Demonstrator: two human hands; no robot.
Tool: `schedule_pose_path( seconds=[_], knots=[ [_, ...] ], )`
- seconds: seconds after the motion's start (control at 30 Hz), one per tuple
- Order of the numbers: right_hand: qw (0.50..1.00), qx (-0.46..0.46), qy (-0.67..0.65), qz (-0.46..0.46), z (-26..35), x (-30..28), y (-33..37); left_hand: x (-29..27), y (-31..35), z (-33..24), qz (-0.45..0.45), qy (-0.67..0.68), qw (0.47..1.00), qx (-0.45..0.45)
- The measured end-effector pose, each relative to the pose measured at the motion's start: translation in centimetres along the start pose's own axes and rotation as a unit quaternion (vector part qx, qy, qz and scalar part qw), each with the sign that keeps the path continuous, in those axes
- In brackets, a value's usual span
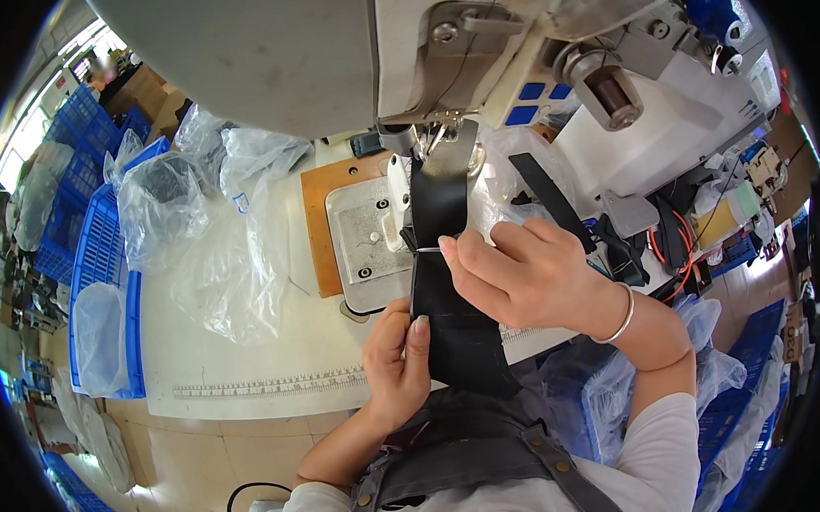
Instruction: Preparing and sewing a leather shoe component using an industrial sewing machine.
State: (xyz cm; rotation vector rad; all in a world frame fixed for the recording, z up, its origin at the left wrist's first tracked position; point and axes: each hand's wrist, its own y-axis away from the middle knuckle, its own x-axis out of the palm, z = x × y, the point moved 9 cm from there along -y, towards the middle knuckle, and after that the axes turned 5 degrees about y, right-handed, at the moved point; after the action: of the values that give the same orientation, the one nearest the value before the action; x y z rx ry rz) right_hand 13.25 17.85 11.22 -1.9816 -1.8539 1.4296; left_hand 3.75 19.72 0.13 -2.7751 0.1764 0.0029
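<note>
Left hand (pixel 397 360) pinches a long, smooth black strip (pixel 461 337); right hand (pixel 539 274) pinches a silver tool (pixel 429 250).

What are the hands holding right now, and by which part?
Left hand: the black material, by its left edge. Right hand: a thin metal tool, just behind its left-pointing tip; exact kind unclear.
</note>
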Motion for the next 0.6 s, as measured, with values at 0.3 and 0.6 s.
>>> schedule_pose_path(
  seconds=[0.3, 0.6],
  knots=[
    [0.999, 0.036, -0.020, -0.032, -0.7, -0.8, 1.6, -0.6, 1.0, 0.0, 0.020, -0.054, 0.998, 0.001],
    [1.000, 0.011, -0.010, -0.011, 0.4, -0.4, 1.3, -0.5, 1.1, -0.2, 0.007, -0.025, 1.000, 0.009]
  ],
)
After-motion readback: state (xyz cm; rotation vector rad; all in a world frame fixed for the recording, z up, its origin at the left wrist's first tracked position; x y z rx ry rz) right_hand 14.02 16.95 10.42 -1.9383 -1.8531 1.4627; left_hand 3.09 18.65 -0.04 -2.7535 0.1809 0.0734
